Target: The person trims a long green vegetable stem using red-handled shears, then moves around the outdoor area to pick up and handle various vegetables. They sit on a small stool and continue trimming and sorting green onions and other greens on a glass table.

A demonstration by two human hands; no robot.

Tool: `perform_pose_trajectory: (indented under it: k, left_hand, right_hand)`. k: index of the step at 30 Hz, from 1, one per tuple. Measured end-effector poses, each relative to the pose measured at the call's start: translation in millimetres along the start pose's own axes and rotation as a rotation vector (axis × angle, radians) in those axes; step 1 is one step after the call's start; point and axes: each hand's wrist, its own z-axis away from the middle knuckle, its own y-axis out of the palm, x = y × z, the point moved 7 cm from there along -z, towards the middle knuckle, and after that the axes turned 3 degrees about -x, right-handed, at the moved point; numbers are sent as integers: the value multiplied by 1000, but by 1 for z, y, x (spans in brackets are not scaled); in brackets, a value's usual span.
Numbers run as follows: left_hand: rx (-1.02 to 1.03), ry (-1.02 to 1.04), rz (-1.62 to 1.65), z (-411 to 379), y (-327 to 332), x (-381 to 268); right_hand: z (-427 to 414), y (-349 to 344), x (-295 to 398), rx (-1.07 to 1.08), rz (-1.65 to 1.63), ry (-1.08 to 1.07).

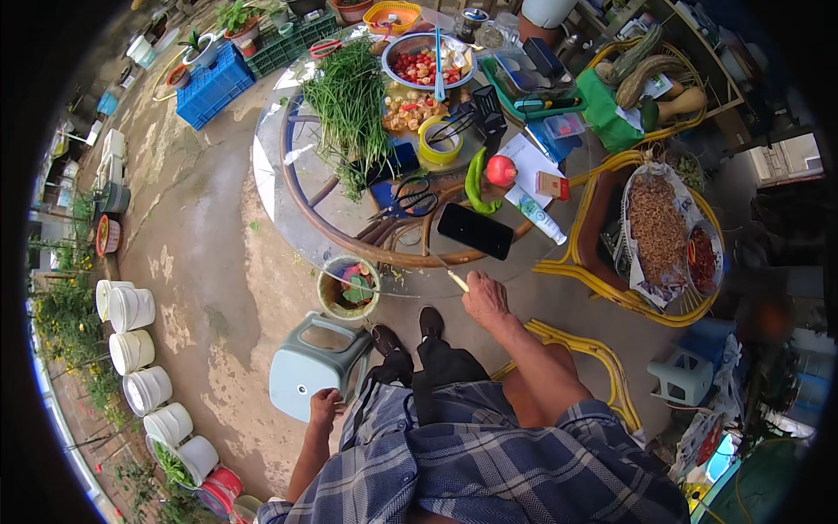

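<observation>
My right hand (486,299) grips the pale yellow handle of a small knife (457,280) at the near edge of the round glass table (298,245). Its thin blade points up and left over the glass. A black smartphone (475,230) lies just beyond that hand, beside a white and green tube (535,214). Curved green peppers (480,183), a pomegranate (501,171) and black-handled scissors (409,200) lie farther in. My left hand (324,409) hangs low beside a grey-blue plastic stool (304,373), fingers loosely bent, with nothing seen in it.
Below the table edge stands a waste bucket (347,288) with scraps. Green stalks (347,98), a tape roll (440,141) and a basin of red fruit (425,62) cover the far tabletop. A rattan chair (589,275) at right bears a tray of dried brown strips (655,226). White buckets (132,352) line the left.
</observation>
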Motion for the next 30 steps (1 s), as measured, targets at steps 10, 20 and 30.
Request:
perform_pose_trajectory:
  k: [10, 20, 30]
  left_hand:
    - [19, 54, -36, -16, -31, -43]
    - [-1, -52, -43, -29, -78, -3]
    - [-10, 0, -17, -38, -67, -16]
  right_hand:
    - [83, 21, 2, -30, 107, 229]
    - [57, 73, 166, 131, 31, -157]
    - [74, 13, 12, -135, 199, 301]
